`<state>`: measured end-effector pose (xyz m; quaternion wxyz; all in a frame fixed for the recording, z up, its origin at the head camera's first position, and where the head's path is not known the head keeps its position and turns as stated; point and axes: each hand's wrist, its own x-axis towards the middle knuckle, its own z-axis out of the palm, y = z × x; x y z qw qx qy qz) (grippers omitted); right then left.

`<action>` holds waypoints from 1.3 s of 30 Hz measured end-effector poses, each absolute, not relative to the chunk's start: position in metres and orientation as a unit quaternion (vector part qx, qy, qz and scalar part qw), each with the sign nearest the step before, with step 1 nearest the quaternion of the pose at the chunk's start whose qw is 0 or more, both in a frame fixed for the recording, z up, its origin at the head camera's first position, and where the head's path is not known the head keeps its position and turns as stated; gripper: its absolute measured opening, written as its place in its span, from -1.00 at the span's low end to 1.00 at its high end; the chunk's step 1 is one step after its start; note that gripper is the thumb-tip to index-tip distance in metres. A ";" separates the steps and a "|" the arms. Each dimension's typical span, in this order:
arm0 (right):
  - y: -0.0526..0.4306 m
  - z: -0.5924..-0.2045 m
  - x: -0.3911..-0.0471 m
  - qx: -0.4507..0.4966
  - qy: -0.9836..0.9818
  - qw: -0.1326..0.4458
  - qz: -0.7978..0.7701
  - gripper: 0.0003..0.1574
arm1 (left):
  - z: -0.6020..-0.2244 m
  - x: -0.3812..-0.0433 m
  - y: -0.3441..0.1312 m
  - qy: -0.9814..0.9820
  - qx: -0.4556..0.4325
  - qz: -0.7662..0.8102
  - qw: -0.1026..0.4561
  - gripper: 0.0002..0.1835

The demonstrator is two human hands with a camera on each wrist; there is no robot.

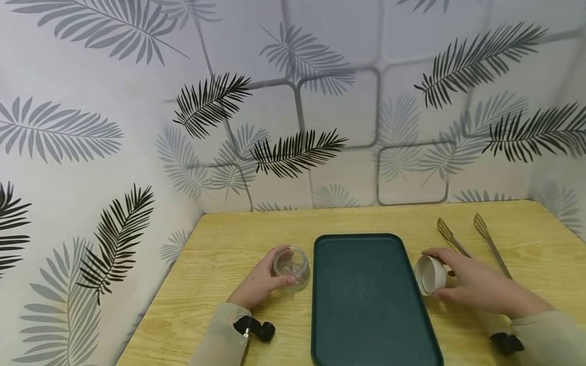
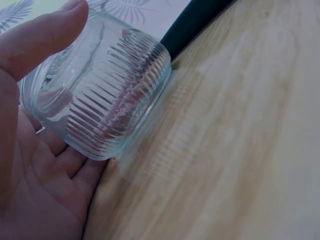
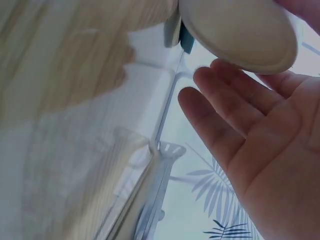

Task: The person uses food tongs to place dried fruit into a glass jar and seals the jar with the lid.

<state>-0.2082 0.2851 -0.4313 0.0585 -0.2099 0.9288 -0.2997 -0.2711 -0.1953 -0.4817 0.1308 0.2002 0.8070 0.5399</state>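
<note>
My left hand grips a clear glass jar with ribbed sides, thumb on one side and fingers on the other. The jar stands upright on the table, just left of the dark green tray. In the left wrist view the ribbed wall of the jar shows close up. At the tray's right edge, my right hand holds a small cream-white bowl between thumb and fingers. The bowl is tipped on its side, its mouth toward the tray. Its rounded base appears in the right wrist view.
Two metal slotted utensils lie at the right, behind the right hand: a nearer turner and a longer turner. All rests on a wood-grain table. Walls covered with leaf-patterned sheeting stand behind and at the sides.
</note>
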 end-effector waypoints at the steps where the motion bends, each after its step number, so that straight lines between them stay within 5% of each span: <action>1: 0.284 -0.431 -0.209 -0.207 0.923 0.072 -0.315 0.15 | -0.482 -0.271 -0.195 0.807 0.201 0.539 0.131 -0.13; 17: 0.280 -0.426 -0.208 -0.242 0.870 0.089 -0.420 -0.04 | -0.482 -0.272 -0.196 0.805 0.202 0.542 0.131 -0.13; 39: 0.220 -0.408 -0.228 -0.271 0.872 0.072 -0.400 -0.05 | -0.478 -0.271 -0.190 0.818 0.213 0.517 0.134 -0.01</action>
